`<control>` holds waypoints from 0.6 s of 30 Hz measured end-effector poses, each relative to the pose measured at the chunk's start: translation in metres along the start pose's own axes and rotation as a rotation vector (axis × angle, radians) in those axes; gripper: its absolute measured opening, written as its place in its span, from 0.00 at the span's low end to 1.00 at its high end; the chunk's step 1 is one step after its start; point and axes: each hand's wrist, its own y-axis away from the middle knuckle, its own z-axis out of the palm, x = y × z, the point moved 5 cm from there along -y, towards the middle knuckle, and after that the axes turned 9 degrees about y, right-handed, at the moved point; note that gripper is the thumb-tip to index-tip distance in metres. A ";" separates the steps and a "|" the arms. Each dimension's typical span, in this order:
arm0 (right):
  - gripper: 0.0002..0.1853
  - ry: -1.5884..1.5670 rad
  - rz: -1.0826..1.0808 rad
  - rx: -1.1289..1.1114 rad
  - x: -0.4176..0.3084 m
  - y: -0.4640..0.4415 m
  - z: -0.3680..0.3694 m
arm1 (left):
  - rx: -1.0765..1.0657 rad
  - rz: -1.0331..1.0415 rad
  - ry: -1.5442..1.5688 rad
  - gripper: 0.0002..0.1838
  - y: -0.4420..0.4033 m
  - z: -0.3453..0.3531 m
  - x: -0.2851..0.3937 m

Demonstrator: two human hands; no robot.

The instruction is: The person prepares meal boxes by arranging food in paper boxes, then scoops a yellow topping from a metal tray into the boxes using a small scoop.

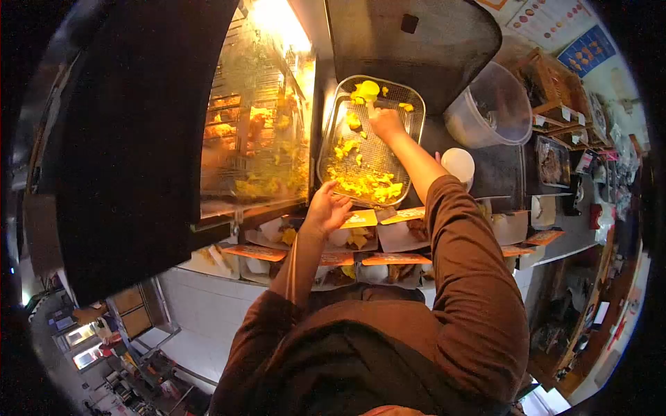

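A wire-mesh tray (418,121) holds crumbled yellow food (368,187), heaped at its near end with loose pieces farther up. My right hand (387,123) is closed on the short handle of a scoop (366,90), whose round head looks yellow under the warm light, over the tray's far end. My left hand (329,208) is open, fingers apart, by the near left corner of the tray; whether it touches the rim I cannot tell. Just below the tray stand several paper food boxes (402,236) with orange flaps, filled with food.
A lit glass warming cabinet (257,125) with food on racks stands at the left, behind a dark panel (139,139). To the right are a white round container (458,165), a clear plastic tub (489,107), a lidded clear box (553,161) and wooden racks (555,83).
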 end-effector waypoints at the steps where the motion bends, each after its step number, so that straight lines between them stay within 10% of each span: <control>1: 0.23 -0.004 -0.001 -0.005 -0.003 0.002 0.005 | -0.025 0.028 0.020 0.49 -0.004 -0.001 0.002; 11: 0.14 -0.693 0.249 -0.135 0.014 0.038 -0.073 | 0.009 -0.022 0.046 0.50 0.006 0.008 -0.001; 18: 0.13 -0.506 0.176 -0.301 -0.012 0.051 -0.054 | 0.049 0.044 0.114 0.49 0.003 0.003 -0.001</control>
